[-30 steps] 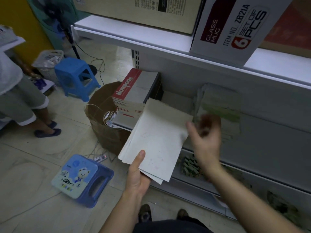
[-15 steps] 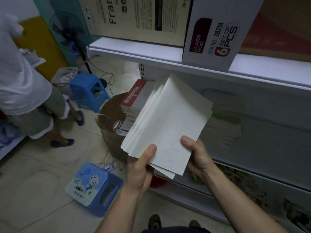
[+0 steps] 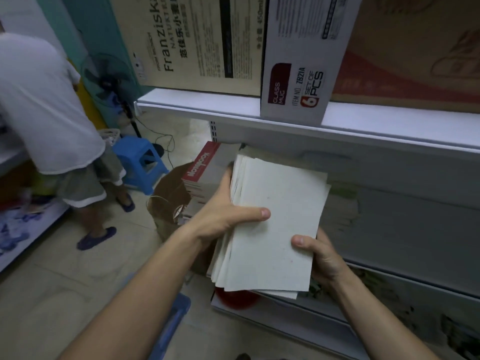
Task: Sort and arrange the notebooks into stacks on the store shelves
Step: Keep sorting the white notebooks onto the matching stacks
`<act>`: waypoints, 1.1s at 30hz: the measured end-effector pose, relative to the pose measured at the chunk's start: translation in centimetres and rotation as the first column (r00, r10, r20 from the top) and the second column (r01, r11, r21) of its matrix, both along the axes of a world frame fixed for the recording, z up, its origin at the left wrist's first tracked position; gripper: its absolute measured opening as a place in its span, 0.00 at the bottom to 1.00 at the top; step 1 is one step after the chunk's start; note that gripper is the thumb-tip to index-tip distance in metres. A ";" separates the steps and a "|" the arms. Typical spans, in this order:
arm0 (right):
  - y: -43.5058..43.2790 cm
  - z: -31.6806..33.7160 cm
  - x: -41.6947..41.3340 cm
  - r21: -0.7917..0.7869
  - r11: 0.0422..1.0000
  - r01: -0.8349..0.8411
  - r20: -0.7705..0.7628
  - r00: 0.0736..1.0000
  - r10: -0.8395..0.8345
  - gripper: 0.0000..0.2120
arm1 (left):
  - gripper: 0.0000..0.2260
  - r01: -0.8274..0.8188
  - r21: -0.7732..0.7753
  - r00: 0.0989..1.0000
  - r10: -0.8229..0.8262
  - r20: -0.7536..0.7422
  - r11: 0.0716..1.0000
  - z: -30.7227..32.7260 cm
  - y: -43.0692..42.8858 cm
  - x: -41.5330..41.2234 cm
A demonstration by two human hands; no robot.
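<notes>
That stack of pale notebooks, plain cream backs up, was in both your hands, held in front of the shelf opening and not set down on anything. The edges were a bit fanned out on the left side. Your left hand clamped the left edge, thumb laid flat across the top cover and fingers wrapped round behind. Your right hand pinched the lower right corner, thumb on top and the rest tucked underneath.

Just left of your bundle sat a pile of red-and-grey "Notebook" pads on the same shelf level, half hidden by your left hand. Below that was a brown paper bag on the floor. The white shelf board above carried a glass mug box and a big tan carton. Off to the left, another person in a white shirt stood near a blue stool.
</notes>
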State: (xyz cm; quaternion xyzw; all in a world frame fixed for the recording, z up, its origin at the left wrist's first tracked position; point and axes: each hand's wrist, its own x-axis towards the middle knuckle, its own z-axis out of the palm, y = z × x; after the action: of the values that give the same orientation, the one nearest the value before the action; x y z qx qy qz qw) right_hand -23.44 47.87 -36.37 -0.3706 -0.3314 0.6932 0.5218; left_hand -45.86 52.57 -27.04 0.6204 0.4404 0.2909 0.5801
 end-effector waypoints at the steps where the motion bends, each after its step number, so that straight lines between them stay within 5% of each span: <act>1: -0.3 -0.1 0.3 -0.017 1.000 0.014 -0.014 1.000 -0.015 0.43 | 0.50 -0.002 -0.009 1.000 0.002 0.024 1.000 -0.5 -0.4 0.2; 4: -1.2 0.0 1.1 -0.016 1.000 0.023 -0.057 0.998 -0.024 0.47 | 0.43 -0.010 -0.067 0.993 0.018 0.113 0.998 -1.8 -1.3 1.0; 8: -2.4 0.2 2.6 0.024 0.999 0.031 -0.043 0.999 -0.030 0.44 | 0.45 0.024 0.017 0.998 -0.025 0.055 1.000 -2.4 -2.6 2.1; 18: -6.2 3.2 11.1 0.015 0.987 0.161 0.263 0.952 -0.159 0.32 | 0.45 -0.002 0.334 0.998 -0.021 0.065 0.943 -3.5 -6.7 11.0; 22: -9.7 4.8 16.2 0.050 0.981 0.190 0.358 0.913 -0.195 0.32 | 0.43 -0.041 0.350 0.986 -0.019 0.166 0.936 -4.4 -9.1 16.1; 25: -12.5 7.0 20.4 0.146 0.964 0.223 0.549 0.792 -0.267 0.37 | 0.41 -0.033 0.337 0.973 -0.047 0.225 0.941 -4.5 -10.6 20.4; 28: -15.7 8.6 24.1 0.303 0.903 0.304 0.739 0.524 -0.424 0.39 | 0.40 -0.016 0.333 0.956 -0.083 0.280 0.943 -4.2 -12.1 24.6; 33: -20.6 9.2 27.8 0.484 0.769 0.417 0.708 0.330 -0.624 0.30 | 0.38 0.083 0.328 0.915 -0.202 0.349 0.941 -3.7 -14.4 31.3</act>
State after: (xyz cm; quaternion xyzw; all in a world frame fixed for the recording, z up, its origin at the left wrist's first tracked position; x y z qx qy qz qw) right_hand 4.38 27.24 -27.14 -0.6837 -0.4741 0.1783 0.5254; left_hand -14.58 38.22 -30.78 0.6660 0.2231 0.4259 0.5704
